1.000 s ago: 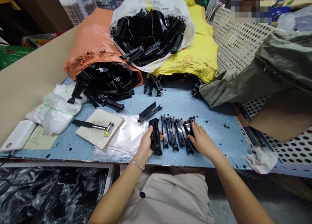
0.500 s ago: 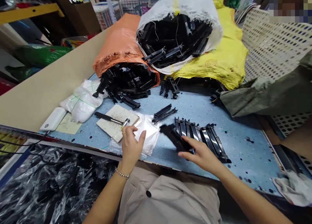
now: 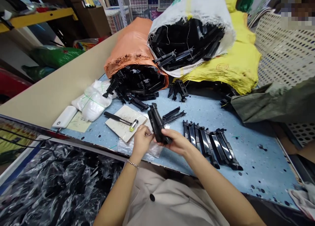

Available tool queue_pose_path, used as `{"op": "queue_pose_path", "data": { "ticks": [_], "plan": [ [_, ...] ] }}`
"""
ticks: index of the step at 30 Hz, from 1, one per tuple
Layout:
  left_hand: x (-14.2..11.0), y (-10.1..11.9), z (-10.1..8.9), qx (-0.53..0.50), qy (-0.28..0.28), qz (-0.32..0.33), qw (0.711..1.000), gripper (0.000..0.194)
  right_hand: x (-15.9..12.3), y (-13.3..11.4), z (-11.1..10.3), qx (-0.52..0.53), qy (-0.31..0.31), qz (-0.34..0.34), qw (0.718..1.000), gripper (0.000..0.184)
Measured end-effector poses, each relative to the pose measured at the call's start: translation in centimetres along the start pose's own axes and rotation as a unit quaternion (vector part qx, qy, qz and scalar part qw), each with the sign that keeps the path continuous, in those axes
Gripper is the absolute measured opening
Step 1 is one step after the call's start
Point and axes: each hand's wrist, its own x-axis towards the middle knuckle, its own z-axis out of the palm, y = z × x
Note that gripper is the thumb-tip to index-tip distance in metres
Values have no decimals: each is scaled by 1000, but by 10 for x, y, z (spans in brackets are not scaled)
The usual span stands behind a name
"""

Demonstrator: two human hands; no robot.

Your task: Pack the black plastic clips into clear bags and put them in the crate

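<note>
Noted mid-frame: black parts (image 3: 155, 122) clamped in fingers of right hand (image 3: 177, 142); best held aligned. Cannot tell closure of fingers on left hand (image 3: 142, 141), over plastic bags (image 3: 154, 150); avoid creasing.

Black parts (image 3: 154, 121); blue speckled tabletop (image 3: 253, 154); orange sack (image 3: 133, 39); yellow sack (image 3: 238, 65).

Three sacks (image 3: 194, 6) lie at the far side of the desk (image 3: 256, 147), the middle one partly atop its neighbours. Nearer, at left, a hammer (image 3: 118, 118) lies on a board (image 3: 118, 131), a bundle (image 3: 92, 101) farther left. At right, parts (image 3: 218, 145) lie in a row. A bin (image 3: 22, 157) sits near left, below.
</note>
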Motion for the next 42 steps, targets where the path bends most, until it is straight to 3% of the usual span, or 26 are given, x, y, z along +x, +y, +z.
{"op": "queue_pose_path", "data": {
  "ticks": [2, 5, 7, 9, 11, 14, 16, 18, 21, 23, 26, 28, 30, 33, 35, 37, 40, 42],
  "plan": [
    [0, 2, -4, -78, 4, -41, 996, 31, 8, 0, 0, 27, 6, 18, 999, 26],
    [-3, 2, -14, -231, 25, -139, 963, 35, 5, 5, -5, 76, 10, 30, 997, 28],
    [-7, 1, -20, -253, 62, -157, 953, 33, -5, 11, -10, 98, -1, 36, 994, 32],
    [-12, 0, -24, -163, 112, -103, 975, 24, -14, 17, -12, 110, 0, 41, 993, 34],
    [-17, 0, -27, -18, 115, -2, 993, 14, -21, 23, -13, 112, 21, 32, 993, 35],
    [-22, -2, -28, 134, 9, 114, 984, 21, -31, 26, -11, 68, 84, -16, 994, 31],
    [-22, -5, -27, 169, -49, 137, 975, 33, -43, 25, -8, 15, 112, -68, 991, 28],
    [-19, -9, -24, 172, -70, 132, 974, 38, -57, 25, -7, -14, 73, -79, 994, 32],
    [-12, -13, -23, 131, -94, 107, 981, 46, -73, 31, -9, 11, -37, 50, 998, 43],
    [-10, -12, -27, 110, -112, 98, 983, 54, -73, 38, -13, 63, -42, 143, 987, 43],
    [-20, 0, -35, 124, -149, 130, 972, 61, -59, 47, -18, 131, -15, 197, 972, 43],
    [-35, 13, -36, 125, -212, 171, 954, 65, -48, 49, -16, 104, 1, 177, 979, 45],
    [-53, 26, -34, 113, -277, 190, 935, 72, -42, 51, -8, 15, 59, 99, 993, 45],
    [-74, 44, -34, 93, -318, 163, 929, 78, -46, 55, 8, -140, 128, -25, 981, 62],
    [-84, 57, -42, 80, -314, 141, 936, 76, -55, 59, 19, -215, 80, -51, 972, 63],
    [-92, 73, -60, 65, -297, 112, 946, 63, -66, 62, 28, -250, -13, -52, 967, 55],
    [-109, 99, -97, 33, -281, 28, 959, 35, -73, 66, 36, -248, -149, 8, 957, 42],
    [-123, 102, -125, 11, -280, -54, 958, 26, -72, 71, 39, -256, -208, 67, 942, 32]
  ]
}}
